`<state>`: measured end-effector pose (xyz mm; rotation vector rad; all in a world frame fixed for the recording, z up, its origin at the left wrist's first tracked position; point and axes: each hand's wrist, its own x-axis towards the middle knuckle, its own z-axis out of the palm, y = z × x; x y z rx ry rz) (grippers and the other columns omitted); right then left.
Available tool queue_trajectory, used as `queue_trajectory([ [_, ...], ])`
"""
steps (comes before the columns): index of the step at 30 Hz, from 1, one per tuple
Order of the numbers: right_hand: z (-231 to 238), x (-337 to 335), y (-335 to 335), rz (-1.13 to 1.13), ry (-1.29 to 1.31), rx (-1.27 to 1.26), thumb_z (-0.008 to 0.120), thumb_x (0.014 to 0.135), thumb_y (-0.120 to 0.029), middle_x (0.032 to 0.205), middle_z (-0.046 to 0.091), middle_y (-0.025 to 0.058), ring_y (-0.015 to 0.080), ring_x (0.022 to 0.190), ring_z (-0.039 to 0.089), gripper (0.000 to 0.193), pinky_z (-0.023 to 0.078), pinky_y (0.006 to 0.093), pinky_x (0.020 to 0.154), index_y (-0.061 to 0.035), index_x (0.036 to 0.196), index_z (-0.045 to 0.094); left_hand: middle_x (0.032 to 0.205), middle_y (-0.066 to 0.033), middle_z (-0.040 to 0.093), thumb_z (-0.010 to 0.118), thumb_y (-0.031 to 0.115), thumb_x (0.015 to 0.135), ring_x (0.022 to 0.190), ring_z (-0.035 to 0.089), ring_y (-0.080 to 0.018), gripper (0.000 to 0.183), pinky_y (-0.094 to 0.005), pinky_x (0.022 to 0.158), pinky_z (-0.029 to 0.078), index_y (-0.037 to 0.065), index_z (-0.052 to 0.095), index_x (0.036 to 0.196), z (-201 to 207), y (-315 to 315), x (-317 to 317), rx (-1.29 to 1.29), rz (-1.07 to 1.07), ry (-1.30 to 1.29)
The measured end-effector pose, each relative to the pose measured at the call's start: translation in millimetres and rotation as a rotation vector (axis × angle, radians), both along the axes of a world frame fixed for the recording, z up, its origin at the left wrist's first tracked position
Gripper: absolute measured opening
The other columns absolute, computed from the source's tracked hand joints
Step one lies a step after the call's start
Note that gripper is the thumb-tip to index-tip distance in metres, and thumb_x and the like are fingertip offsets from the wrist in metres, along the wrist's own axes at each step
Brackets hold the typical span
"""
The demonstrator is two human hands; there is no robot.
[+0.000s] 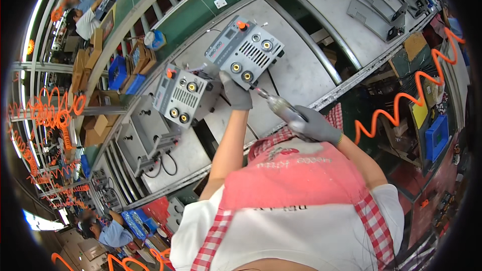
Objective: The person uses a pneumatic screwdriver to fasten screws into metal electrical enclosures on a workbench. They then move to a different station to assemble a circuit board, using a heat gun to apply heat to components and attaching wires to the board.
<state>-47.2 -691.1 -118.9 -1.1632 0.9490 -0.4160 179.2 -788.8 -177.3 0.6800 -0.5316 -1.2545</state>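
Orange coiled hoses (pixel 65 105) hang at the far left. Near them, one co-worker (pixel 88 22) is at the top and another (pixel 113 233) at the bottom, the latter in a light blue top. A blue bin (pixel 117 73) sits among cardboard boxes (pixel 100 125) beyond the line (pixel 293 68).

On the line's left part lie grey metal housings (pixel 143 133) with a black cable looped beside them. Next comes the left machine (pixel 179 98), a grey box with vents, round sockets and an orange knob.

The left hand (pixel 237 93), in a grey glove, is at the lower left corner of the main machine (pixel 245 52), touching it. One finger or the thumb lies extended along that corner; the other fingers are hidden, so I cannot tell how far they are bent or whether they grip. The main machine rests on the line beside the left machine, its panel of vents and sockets facing the person.

The driver (pixel 283 109) slants toward the main machine's lower edge; whether its bit touches is too small to tell. The right hand (pixel 315 124), also gloved, has its fingers wrapped around the driver's body, in front of the red apron (pixel 296 175).

Farther right are metal rollers (pixel 304 41), grey panels (pixel 371 15), an orange hose (pixel 396 110) and another blue bin (pixel 437 138).
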Motion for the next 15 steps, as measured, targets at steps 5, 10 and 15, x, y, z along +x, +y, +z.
queue_trajectory([
  [5, 24.4, -25.6, 14.2, -0.134, 0.028, 0.000, 0.072, 0.071, -0.029, 0.083, 0.058, 0.0043, 0.0093, 0.072, 0.054, 0.043, 0.044, 0.0252, 0.063, -0.0059, 0.103, 0.056, 0.124, -0.0053, 0.050, 0.040, 0.048, 0.094, 0.111, 0.052, -0.0206, 0.050, -0.0362, 0.093, 0.045, 0.015, 0.038, 0.131, 5.8, -2.2, 9.2, 0.050, 0.132, -0.072],
  [10, 13.5, -32.8, 15.5, -0.032, 0.092, -0.074, 0.071, 0.069, -0.035, 0.085, 0.059, 0.0065, 0.0144, 0.077, 0.055, 0.047, 0.044, 0.0301, 0.071, -0.0035, 0.101, 0.057, 0.124, -0.0052, 0.049, 0.040, 0.051, 0.093, 0.110, 0.052, -0.0201, 0.055, -0.0353, 0.092, 0.045, 0.012, 0.039, 0.132, 15.5, 1.9, 2.8, 0.039, 0.164, -0.073],
  [15, 5.2, -23.2, 12.2, 0.036, 0.215, -0.176, 0.068, 0.071, -0.041, 0.087, 0.059, 0.0085, 0.0146, 0.080, 0.055, 0.052, 0.044, 0.0301, 0.074, -0.0018, 0.103, 0.055, 0.126, -0.0054, 0.049, 0.038, 0.052, 0.093, 0.112, 0.051, -0.0203, 0.059, -0.0370, 0.094, 0.043, 0.011, 0.036, 0.135, -17.1, 6.1, 7.1, -0.021, 0.190, -0.184],
])
